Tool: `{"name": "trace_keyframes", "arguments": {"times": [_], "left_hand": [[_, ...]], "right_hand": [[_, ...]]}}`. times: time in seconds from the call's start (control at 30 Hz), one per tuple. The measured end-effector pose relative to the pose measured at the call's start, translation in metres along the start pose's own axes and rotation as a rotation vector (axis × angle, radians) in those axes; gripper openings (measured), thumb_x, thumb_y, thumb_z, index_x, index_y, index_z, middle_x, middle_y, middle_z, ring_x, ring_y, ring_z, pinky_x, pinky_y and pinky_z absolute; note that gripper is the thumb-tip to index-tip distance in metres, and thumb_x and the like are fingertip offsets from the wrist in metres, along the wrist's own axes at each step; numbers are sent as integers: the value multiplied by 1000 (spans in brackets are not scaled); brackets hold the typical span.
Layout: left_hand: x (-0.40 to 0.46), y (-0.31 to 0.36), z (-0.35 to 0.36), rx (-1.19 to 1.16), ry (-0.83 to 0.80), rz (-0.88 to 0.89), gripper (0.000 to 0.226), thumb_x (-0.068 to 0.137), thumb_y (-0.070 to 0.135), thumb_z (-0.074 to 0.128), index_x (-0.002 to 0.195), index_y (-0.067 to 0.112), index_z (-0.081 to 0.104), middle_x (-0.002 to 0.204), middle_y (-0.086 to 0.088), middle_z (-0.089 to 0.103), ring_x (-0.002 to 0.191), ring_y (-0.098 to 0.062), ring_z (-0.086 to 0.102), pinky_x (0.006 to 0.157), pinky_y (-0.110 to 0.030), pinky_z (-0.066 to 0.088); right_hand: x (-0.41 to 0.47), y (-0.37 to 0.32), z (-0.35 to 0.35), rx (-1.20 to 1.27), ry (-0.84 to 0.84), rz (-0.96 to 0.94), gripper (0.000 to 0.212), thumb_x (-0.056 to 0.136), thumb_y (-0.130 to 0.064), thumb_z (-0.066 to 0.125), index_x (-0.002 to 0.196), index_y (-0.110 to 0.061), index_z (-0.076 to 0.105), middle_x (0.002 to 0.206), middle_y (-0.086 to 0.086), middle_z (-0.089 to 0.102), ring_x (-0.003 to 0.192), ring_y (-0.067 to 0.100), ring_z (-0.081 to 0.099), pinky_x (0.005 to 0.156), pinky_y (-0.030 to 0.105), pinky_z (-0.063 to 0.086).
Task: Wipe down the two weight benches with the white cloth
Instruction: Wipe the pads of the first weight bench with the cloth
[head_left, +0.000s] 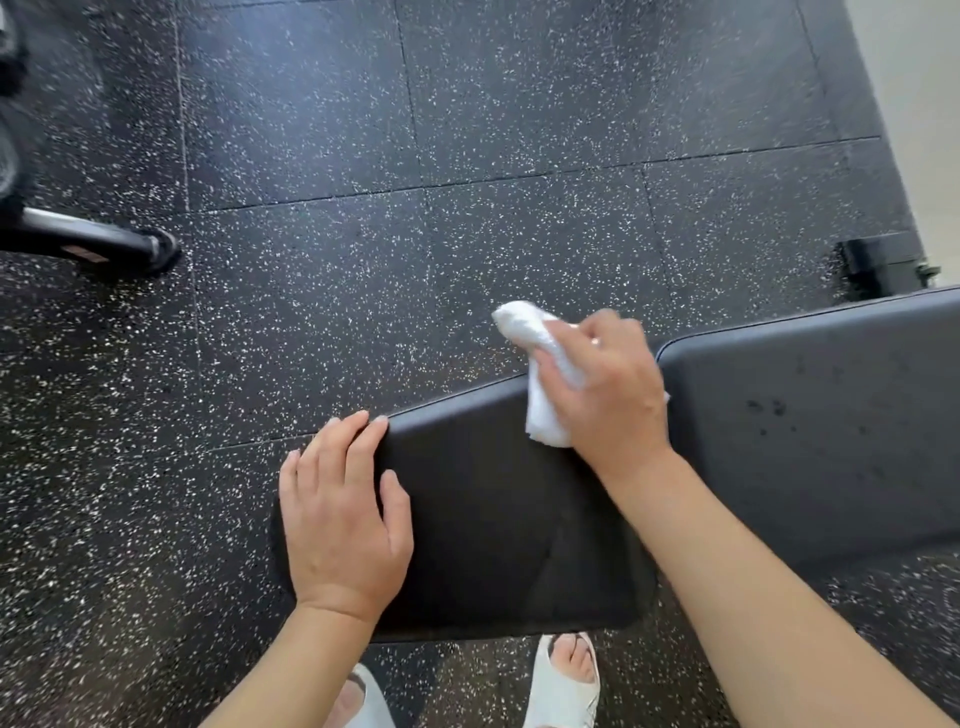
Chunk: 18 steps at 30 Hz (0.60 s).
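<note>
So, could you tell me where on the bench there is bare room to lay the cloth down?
The seat pad is bare in its middle, between the left hand at its left edge and the right hand gripping the white cloth at its far right corner. The back pad to the right is bare too. It is crowded at the gap between the pads.

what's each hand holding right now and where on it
Right hand grips the white cloth bunched around its middle. Left hand holds nothing, resting flat on the bench pad.

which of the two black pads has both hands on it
The seat pad, nearer the feet: left hand rests flat there, right hand presses the white cloth. The back pad is untouched.
</note>
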<state>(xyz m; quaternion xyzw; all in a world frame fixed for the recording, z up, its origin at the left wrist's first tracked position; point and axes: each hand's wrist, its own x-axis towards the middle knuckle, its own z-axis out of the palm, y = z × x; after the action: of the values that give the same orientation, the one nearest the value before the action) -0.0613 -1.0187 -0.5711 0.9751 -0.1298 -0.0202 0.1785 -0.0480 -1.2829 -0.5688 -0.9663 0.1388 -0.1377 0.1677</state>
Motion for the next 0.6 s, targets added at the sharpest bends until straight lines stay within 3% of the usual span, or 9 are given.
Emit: {"name": "trace_keyframes", "arguments": {"times": [0.1, 0.23, 0.37, 0.47, 0.6], "left_hand": [[0, -2, 2, -2, 6, 3, 51, 94, 23, 51, 142, 8, 62, 149, -11, 58, 138, -39, 53, 114, -63, 38], [-1, -2, 2, -4, 9, 1, 51, 95, 24, 49, 142, 8, 62, 149, -11, 58, 138, -39, 53, 113, -64, 39], [-1, -3, 4, 3, -4, 7, 52, 96, 27, 45, 142, 7, 62, 149, -12, 59, 138, -39, 53, 112, -64, 39], [-2, -5, 4, 3, 0, 11, 51, 95, 24, 48, 142, 8, 61, 150, -11, 58, 140, -38, 52, 113, -64, 38], [-5, -6, 7, 37, 11, 158, 51, 95, 19, 49, 144, 11, 59, 152, -11, 56, 142, -39, 50, 116, -66, 34]], "right_hand": [[1, -3, 1, -30, 8, 80, 21, 97, -31, 65, 110, -19, 76, 88, 6, 56, 78, 28, 48, 66, 45, 46], [-11, -64, 23, 8, -53, -85, 22, 96, -36, 64, 106, -19, 73, 92, 5, 58, 81, 28, 50, 67, 40, 37], [-28, -108, 36, 109, -113, -173, 26, 98, -39, 62, 112, -19, 73, 96, 5, 61, 85, 27, 53, 71, 39, 40], [-30, -85, 24, 132, -73, -180, 26, 98, -34, 64, 116, -17, 74, 95, 7, 60, 85, 29, 54, 71, 41, 46], [-46, -24, 2, 29, 70, -5, 26, 99, -28, 68, 121, -17, 74, 93, 8, 58, 81, 28, 50, 73, 48, 48]]}}
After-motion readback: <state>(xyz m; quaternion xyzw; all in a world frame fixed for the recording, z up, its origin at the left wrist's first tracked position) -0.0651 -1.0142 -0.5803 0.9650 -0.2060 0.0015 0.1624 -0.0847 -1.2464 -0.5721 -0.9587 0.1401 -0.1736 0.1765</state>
